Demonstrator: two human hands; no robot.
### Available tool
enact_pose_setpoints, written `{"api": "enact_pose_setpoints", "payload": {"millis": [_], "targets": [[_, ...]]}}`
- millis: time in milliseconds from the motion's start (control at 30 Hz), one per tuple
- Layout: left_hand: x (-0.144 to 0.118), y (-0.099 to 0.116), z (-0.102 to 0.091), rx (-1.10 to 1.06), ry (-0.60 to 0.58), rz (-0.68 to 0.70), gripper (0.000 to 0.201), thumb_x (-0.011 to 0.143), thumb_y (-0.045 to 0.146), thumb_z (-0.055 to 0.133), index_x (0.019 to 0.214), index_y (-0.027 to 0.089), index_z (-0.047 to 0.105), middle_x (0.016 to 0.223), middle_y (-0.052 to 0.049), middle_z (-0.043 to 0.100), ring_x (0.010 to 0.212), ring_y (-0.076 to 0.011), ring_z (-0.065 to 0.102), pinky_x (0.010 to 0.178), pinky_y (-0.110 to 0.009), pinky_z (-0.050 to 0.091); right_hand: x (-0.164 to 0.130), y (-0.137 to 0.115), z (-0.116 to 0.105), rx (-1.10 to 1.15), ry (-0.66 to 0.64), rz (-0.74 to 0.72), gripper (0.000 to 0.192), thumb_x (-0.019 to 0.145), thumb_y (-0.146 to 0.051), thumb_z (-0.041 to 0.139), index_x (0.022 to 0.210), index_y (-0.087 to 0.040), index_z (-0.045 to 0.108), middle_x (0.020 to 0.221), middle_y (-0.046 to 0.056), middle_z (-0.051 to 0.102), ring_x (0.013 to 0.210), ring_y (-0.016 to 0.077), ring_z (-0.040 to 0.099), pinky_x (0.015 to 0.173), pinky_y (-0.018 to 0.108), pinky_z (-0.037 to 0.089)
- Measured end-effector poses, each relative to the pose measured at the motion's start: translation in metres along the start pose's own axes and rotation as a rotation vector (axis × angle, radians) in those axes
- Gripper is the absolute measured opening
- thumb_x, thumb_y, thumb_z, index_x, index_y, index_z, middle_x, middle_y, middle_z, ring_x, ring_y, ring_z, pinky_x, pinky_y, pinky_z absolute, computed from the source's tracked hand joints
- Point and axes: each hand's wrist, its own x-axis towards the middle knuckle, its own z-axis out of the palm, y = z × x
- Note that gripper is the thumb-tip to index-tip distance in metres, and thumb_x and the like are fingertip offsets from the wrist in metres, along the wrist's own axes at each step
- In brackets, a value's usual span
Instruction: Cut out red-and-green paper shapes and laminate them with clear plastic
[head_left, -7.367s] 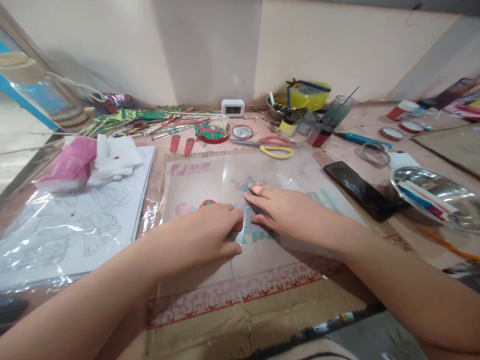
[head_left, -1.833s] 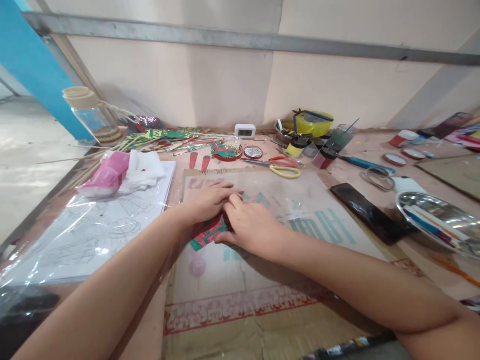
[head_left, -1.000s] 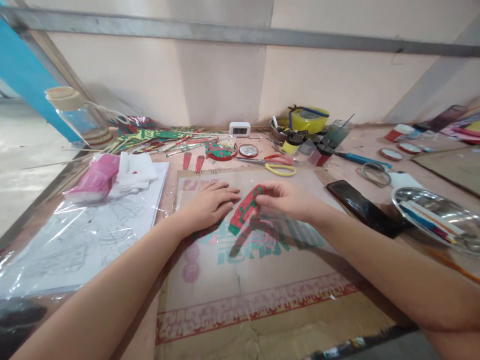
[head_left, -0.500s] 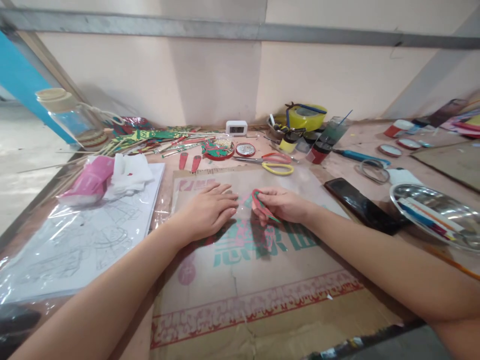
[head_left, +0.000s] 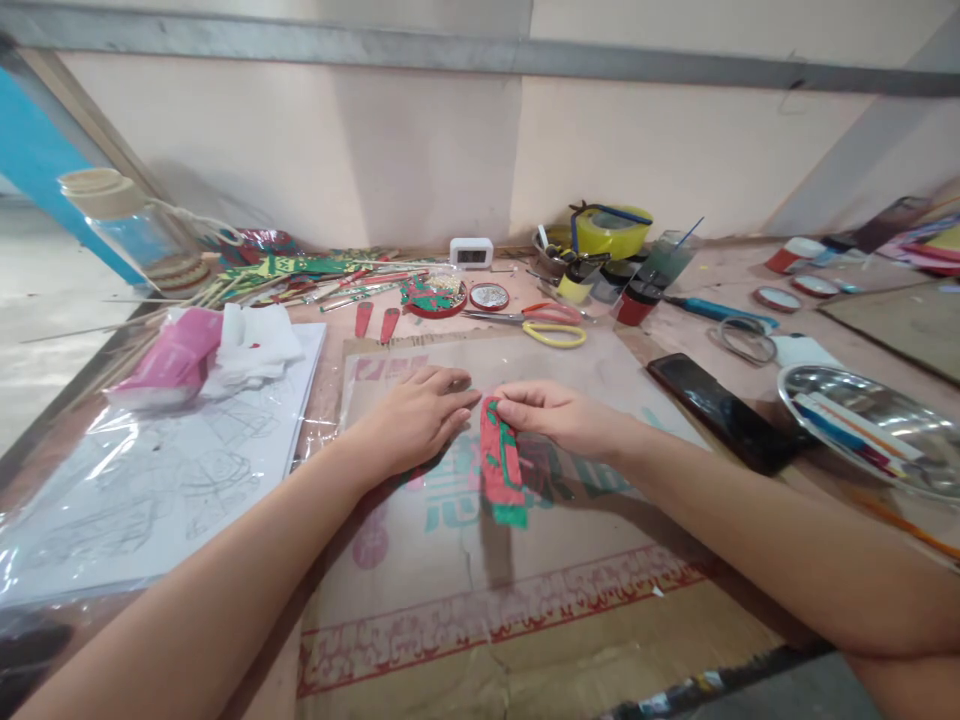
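The right hand (head_left: 559, 415) pinches the top end of a red and green painted cutout strip (head_left: 501, 462), which hangs lifted over the cardboard sheet (head_left: 525, 590). The left hand (head_left: 416, 415) lies flat, fingers spread, on the clear plastic film (head_left: 600, 365) covering the cardboard, just beside the strip. Scissors (head_left: 544, 322) lie beyond, a black phone (head_left: 712, 408) to the right.

One head-worn camera looks forward and down, close over the worktable (head_left: 750, 270)
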Motion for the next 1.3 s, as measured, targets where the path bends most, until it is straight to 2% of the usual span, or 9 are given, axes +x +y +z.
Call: {"api": "enact_pose_setpoints", "payload": {"millis": [167, 300, 400, 467, 867, 1067, 1133, 1267, 1300], "targets": [[0.000, 0.000, 0.002, -0.036, 0.073, 0.005, 0.033, 0.099, 0.025, 0.045, 0.124, 0.020, 0.066, 0.137, -0.013, 0.056, 0.117, -0.0271, 0.056, 0.102, -0.044, 0.044, 0.011, 0.020, -0.008, -0.074, 0.071, 0.036, 0.051, 0.081, -0.067, 0.067, 0.073, -0.018, 0.056, 0.059, -0.005, 0.047, 0.050, 0.0087, 0.037, 0.046, 0.024, 0.026], [0.002, 0.009, -0.014, -0.166, 0.135, -0.122, 0.025, 0.091, 0.021, 0.051, 0.104, 0.017, 0.072, 0.106, -0.008, 0.070, 0.095, -0.0226, 0.062, 0.089, -0.036, 0.046, 0.011, 0.019, -0.011, -0.153, 0.043, 0.042, 0.054, 0.076, -0.069, 0.069, 0.070, -0.018, 0.056, 0.059, -0.005, 0.049, 0.052, 0.0091, 0.041, 0.048, 0.024, 0.029], [0.002, 0.017, -0.032, -0.383, -0.002, -0.305, 0.030, 0.094, 0.028, 0.045, 0.084, 0.017, 0.072, 0.073, -0.001, 0.068, 0.067, -0.0155, 0.059, 0.063, -0.027, 0.042, 0.010, 0.014, -0.008, -0.178, 0.053, 0.089, 0.056, 0.075, -0.072, 0.067, 0.070, -0.018, 0.056, 0.057, -0.006, 0.047, 0.049, 0.0085, 0.039, 0.045, 0.024, 0.027], [0.001, 0.021, -0.041, -0.493, -0.108, -0.328, 0.038, 0.094, 0.039, 0.047, 0.074, 0.016, 0.069, 0.063, 0.001, 0.062, 0.059, -0.0131, 0.054, 0.055, -0.025, 0.035, 0.009, 0.012, -0.006, -0.202, 0.067, 0.099, 0.056, 0.074, -0.072, 0.068, 0.068, -0.018, 0.055, 0.057, -0.006, 0.047, 0.048, 0.0078, 0.038, 0.044, 0.024, 0.026], [-0.003, 0.028, -0.045, -0.645, -0.367, -0.450, 0.038, 0.084, 0.052, 0.056, 0.068, 0.018, 0.060, 0.054, 0.006, 0.046, 0.050, -0.0108, 0.045, 0.047, -0.023, 0.029, 0.009, 0.013, -0.003, -0.211, 0.067, 0.097, 0.036, 0.078, -0.052, 0.070, 0.074, -0.018, 0.059, 0.060, -0.005, 0.052, 0.051, 0.0090, 0.043, 0.047, 0.024, 0.031], [-0.004, 0.028, -0.043, -0.613, -0.460, -0.462, 0.043, 0.086, 0.058, 0.052, 0.070, 0.019, 0.060, 0.054, 0.004, 0.053, 0.050, -0.0131, 0.052, 0.047, -0.024, 0.032, 0.008, 0.013, -0.003, -0.256, 0.056, 0.095, 0.030, 0.080, -0.046, 0.069, 0.074, -0.017, 0.060, 0.063, -0.004, 0.052, 0.056, 0.0100, 0.044, 0.050, 0.025, 0.032], [-0.005, 0.033, -0.049, -0.514, -0.429, -0.468, 0.043, 0.088, 0.059, 0.050, 0.074, 0.020, 0.062, 0.054, 0.003, 0.057, 0.051, -0.0146, 0.054, 0.048, -0.025, 0.032, 0.008, 0.013, -0.003, -0.249, 0.055, 0.098, 0.031, 0.080, -0.047, 0.068, 0.074, -0.018, 0.060, 0.064, -0.004, 0.052, 0.056, 0.0101, 0.044, 0.051, 0.025, 0.032], [-0.013, 0.053, -0.066, -0.061, -0.132, -0.448, 0.029, 0.091, 0.047, 0.055, 0.081, 0.021, 0.065, 0.065, -0.001, 0.066, 0.059, -0.0182, 0.056, 0.055, -0.028, 0.028, 0.008, 0.014, -0.003, -0.235, 0.047, 0.102, 0.035, 0.080, -0.050, 0.069, 0.074, -0.018, 0.059, 0.064, -0.004, 0.052, 0.057, 0.0105, 0.044, 0.053, 0.025, 0.034], [-0.015, 0.059, -0.069, -0.032, -0.126, -0.389, 0.026, 0.091, 0.044, 0.057, 0.081, 0.023, 0.067, 0.068, 0.000, 0.067, 0.060, -0.0182, 0.056, 0.056, -0.028, 0.028, 0.008, 0.015, -0.003, -0.246, 0.048, 0.096, 0.035, 0.080, -0.051, 0.070, 0.073, -0.018, 0.059, 0.065, -0.003, 0.053, 0.058, 0.0111, 0.046, 0.054, 0.025, 0.035]]}}
